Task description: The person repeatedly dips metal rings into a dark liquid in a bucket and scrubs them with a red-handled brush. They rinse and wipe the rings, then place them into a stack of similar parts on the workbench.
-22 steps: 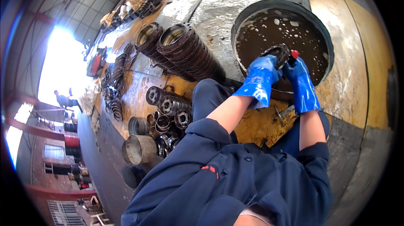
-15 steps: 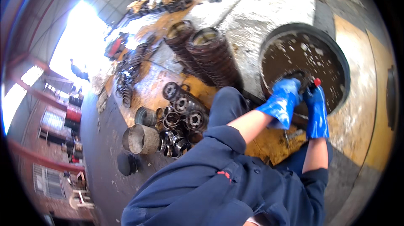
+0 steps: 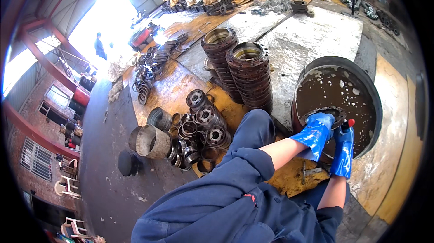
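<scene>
left blue-gloved hand (image 3: 316,130) gripping round dark metal flange (image 3: 327,114) at round tub of brown liquid (image 3: 375,107) | right blue-gloved hand (image 3: 342,145) closed on red-tipped tool (image 3: 349,123) beside it | flange half-submerged, washing judged underway | stacked rusty rings (image 3: 248,73) left of hands, apparently pending

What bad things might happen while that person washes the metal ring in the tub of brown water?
The ring looks wet and is held half out of the tub by the gloved left hand, so it might slip and splash. The right hand holds a red-tipped tool close to the other glove and could jab it. The two tall stacks of rings stand close by, and a bump might topple them.
</scene>
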Tool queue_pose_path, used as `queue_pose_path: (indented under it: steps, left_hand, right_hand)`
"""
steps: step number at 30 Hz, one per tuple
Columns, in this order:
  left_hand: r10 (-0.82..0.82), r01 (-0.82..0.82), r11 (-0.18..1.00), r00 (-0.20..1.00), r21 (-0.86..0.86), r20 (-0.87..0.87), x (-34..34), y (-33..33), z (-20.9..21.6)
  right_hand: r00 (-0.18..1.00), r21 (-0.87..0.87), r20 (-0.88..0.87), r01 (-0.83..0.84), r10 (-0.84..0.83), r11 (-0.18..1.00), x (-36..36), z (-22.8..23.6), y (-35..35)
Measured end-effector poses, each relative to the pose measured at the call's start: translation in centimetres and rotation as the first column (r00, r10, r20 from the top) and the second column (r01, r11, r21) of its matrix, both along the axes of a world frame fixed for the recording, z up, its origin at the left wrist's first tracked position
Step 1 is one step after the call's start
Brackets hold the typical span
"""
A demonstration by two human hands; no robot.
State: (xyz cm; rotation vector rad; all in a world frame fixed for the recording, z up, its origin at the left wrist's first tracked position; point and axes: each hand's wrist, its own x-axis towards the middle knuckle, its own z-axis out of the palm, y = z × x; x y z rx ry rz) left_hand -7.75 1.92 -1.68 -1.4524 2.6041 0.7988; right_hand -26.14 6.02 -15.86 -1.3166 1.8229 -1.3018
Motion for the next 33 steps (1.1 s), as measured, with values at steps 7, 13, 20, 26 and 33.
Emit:
queue_pose_path:
  steps: [7, 13, 20, 26, 33]
  left_hand:
    - [0.008, -0.009, 0.999, 1.0, -0.049, -0.017, 0.0, 0.6, 0.7]
    - [-0.012, 0.012, 1.0, 1.0, -0.026, 0.013, -0.2, 0.3, 1.0]
    - [0.006, -0.007, 0.999, 1.0, -0.036, -0.018, 0.1, 0.6, 0.6]
    - [0.027, -0.027, 1.0, 0.998, -0.011, -0.056, 0.5, 1.1, 1.3]
    - [0.002, -0.006, 0.999, 0.997, -0.044, -0.076, 0.2, 1.2, 0.8]
  right_hand:
    - [1.0, 0.017, 0.022, -0.017, 0.017, 1.0, -0.9, -0.9, -0.3]
    - [0.993, -0.002, 0.114, 0.014, -0.013, 1.0, -1.0, -1.5, -0.6]
    - [0.999, 0.044, 0.033, 0.006, -0.007, 0.999, -0.6, -0.3, -0.1]
    - [0.997, -0.033, 0.074, 0.013, -0.011, 0.999, -0.3, -0.7, 0.1]
    - [0.998, 0.152, -0.044, 0.045, -0.039, 0.987, -0.2, 0.7, 0.7]
